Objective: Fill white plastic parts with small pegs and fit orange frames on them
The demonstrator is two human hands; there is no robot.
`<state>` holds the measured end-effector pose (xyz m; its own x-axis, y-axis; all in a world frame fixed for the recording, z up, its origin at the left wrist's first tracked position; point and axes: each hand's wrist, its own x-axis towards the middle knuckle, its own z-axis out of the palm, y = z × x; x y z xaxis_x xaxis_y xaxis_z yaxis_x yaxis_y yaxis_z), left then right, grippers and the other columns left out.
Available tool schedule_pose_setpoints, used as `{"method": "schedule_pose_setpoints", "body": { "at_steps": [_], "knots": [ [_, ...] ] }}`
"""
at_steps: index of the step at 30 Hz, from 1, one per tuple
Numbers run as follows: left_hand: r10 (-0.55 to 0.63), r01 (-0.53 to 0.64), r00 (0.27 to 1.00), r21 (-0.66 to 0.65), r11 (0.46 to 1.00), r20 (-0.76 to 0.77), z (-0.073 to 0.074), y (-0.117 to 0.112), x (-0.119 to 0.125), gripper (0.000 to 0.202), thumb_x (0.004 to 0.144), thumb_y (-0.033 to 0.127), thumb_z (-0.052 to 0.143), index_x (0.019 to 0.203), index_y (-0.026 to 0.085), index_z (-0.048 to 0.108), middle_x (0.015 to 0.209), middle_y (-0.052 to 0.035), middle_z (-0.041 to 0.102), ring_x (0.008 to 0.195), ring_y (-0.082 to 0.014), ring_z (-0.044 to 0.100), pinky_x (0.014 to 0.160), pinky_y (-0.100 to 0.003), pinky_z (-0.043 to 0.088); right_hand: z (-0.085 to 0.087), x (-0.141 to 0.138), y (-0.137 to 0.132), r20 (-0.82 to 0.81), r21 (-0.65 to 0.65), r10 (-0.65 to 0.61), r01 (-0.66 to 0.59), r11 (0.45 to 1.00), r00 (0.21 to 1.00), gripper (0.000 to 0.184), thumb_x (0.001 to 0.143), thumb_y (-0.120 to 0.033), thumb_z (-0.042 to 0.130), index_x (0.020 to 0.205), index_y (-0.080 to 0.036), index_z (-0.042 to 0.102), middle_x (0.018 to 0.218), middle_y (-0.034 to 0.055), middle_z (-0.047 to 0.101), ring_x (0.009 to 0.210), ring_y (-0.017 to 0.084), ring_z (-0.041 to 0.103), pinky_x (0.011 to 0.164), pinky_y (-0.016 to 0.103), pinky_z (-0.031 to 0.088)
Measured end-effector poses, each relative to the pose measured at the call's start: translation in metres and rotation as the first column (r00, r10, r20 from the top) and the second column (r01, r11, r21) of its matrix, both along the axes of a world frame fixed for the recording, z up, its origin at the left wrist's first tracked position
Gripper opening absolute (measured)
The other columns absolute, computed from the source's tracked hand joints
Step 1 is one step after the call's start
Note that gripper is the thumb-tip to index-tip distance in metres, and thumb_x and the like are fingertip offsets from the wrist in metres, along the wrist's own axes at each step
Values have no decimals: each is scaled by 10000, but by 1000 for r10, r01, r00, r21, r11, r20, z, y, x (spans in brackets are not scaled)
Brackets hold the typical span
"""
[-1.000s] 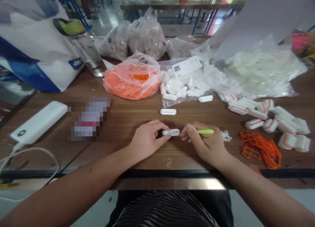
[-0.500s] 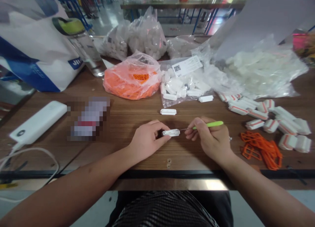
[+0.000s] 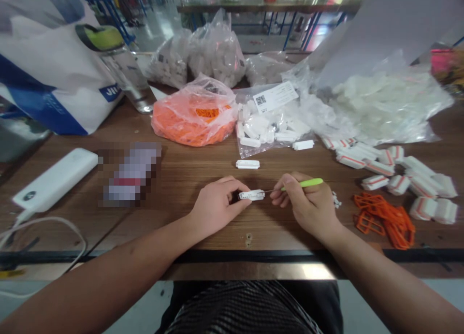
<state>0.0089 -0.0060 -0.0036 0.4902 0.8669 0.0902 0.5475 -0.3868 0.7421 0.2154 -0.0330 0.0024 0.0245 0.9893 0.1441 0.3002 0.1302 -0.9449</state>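
Note:
Between the thumb and forefinger of my left hand (image 3: 217,203) is a small white plastic housing (image 3: 253,195) with a row of tiny dark holes, held low over the table. My right hand (image 3: 306,201) is closed round a thin metal pick with a light green handle (image 3: 311,182). The pick's tip reaches the housing's right end; whether it is inside a hole is too small to tell. Just behind lies another white housing (image 3: 248,164). Tiny white pieces (image 3: 336,200) lie beside my right hand, partly hidden by it.
Orange frames (image 3: 386,220) and white blocks with orange stripes (image 3: 377,167) lie at right. Behind are a bag of orange parts (image 3: 194,116), an open bag of white housings (image 3: 268,123) and a bottle (image 3: 126,73). A power bank (image 3: 56,179) with cable lies left, near a blurred-out object (image 3: 132,172).
My right hand and the green-handled pick have shifted slightly left, towards the housing. More of the tiny white pieces now show beside the hand. My left hand stays put.

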Motion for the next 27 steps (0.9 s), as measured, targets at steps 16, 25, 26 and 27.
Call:
{"method": "schedule_pose_setpoints", "body": {
  "at_steps": [16, 25, 26, 27],
  "knots": [
    [14, -14, 1000, -21, 1000, 10, 0, 0, 1, 106, 811, 240, 671, 910, 229, 705, 759, 25, 605, 589, -99, 484, 596, -247, 393, 3, 0, -4, 82, 104, 3, -11, 994, 997, 358, 966, -348, 438, 710, -179, 623, 606, 18, 663, 488, 105, 631, 454, 215, 517],
    [11, -10, 1000, -15, 1000, 5, 0, 0, 0, 109, 809, 237, 673, 912, 230, 706, 752, 29, 602, 593, -99, 488, 598, -244, 396, 0, -1, 0, 4, 29, 22, -22, 999, 1000, 373, 955, -384, 465, 696, -166, 624, 586, 18, 666, 470, 90, 626, 442, 180, 518],
    [9, -9, 1000, -15, 1000, 3, 0, 0, 0, 108, 811, 238, 671, 913, 231, 706, 752, 29, 601, 595, -100, 490, 601, -245, 397, 0, -1, -1, 1, 31, 21, -21, 999, 1000, 378, 956, -387, 463, 694, -166, 623, 584, 19, 665, 471, 89, 626, 443, 179, 517],
    [9, -9, 1000, -13, 1000, 3, 0, 0, 0, 107, 813, 239, 669, 914, 232, 706, 752, 28, 601, 596, -101, 490, 601, -245, 397, 0, -1, -1, -3, 34, 17, -17, 999, 1000, 383, 957, -391, 461, 693, -166, 623, 584, 19, 665, 471, 90, 626, 443, 180, 518]
  ]
}}
